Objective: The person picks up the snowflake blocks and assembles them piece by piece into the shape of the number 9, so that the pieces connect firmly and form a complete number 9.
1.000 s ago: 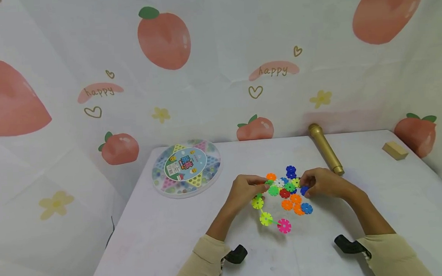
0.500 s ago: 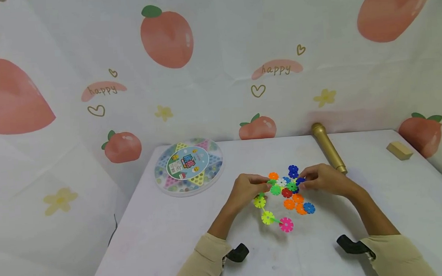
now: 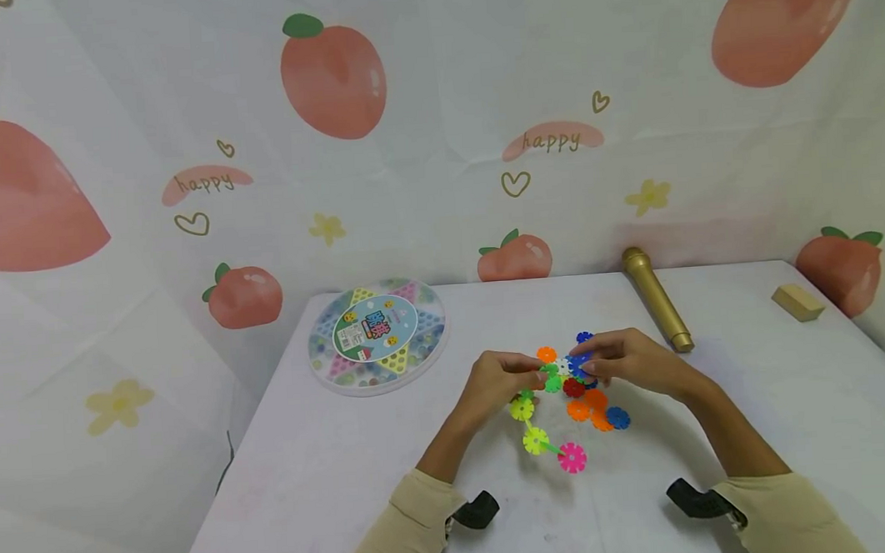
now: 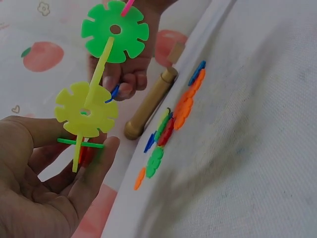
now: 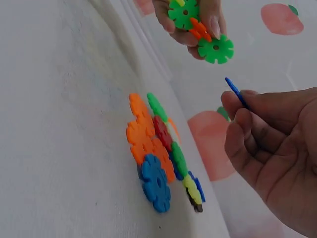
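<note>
Your right fingers pinch a blue disc, clear of the chain gripped between your left fingers. Any joining calls for square alignment, light pressure.

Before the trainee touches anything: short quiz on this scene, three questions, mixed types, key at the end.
1. Multiple choice: what does the right hand pinch?
a) wooden block
b) blue disc
c) gold microphone

2. True or false: in the right wrist view, the blue disc touches the chain held by the left hand.

3. Fill in: in the head view, the lowest disc of that chain is ___ in colour.

Key:
1. b
2. False; a gap shows between them.
3. Pink
</note>
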Demonstrator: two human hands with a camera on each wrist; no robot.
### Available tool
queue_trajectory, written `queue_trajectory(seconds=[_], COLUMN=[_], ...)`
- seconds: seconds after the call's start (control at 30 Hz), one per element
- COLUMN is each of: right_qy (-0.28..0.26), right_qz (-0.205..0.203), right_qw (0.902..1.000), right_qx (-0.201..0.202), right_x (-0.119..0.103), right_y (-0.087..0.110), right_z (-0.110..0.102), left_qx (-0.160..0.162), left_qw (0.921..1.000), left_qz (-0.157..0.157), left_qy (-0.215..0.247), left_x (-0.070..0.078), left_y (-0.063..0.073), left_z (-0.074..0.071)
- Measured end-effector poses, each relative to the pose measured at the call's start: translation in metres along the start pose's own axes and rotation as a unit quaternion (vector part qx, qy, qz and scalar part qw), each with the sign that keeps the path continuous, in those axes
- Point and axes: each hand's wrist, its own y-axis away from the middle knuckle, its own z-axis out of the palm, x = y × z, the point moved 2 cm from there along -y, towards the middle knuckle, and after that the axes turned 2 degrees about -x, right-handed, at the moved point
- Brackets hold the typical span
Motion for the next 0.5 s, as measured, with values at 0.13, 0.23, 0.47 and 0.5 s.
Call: queue_trajectory(seconds=[0.13,0.23,0.47,0.5], right_qy=[-0.005,-0.011,-0.027,-0.029], right_qz=[0.001,0.002,0.003,0.002], right_qw=[1.0000,0.9999,0.9996,0.9996], right_qx=[-0.003,-0.004,-0.001,-0.002], right_x=[-0.0023,-0.0044,-0.0082,-0.0086], right_y=[-0.0019,-0.0030,-0.0026,-0.0024], right_z=[0.0042,0.0065,0.0080,0.0082], left_qx=[-0.004,-0.007,-0.016,-0.015], left_qw=[1.0000,1.0000,0.9998,0.9998], left_qz=[0.002,0.003,0.006,0.007], left_qy=[0.001,0.000,0.007,0.007], left_x=[0.0008,0.0006,-0.0002,-0.0001], left_y=[0.0004,0.0004,-0.0004,-0.0004], left_z=[0.0011,0.0019,0.0029,0.0031])
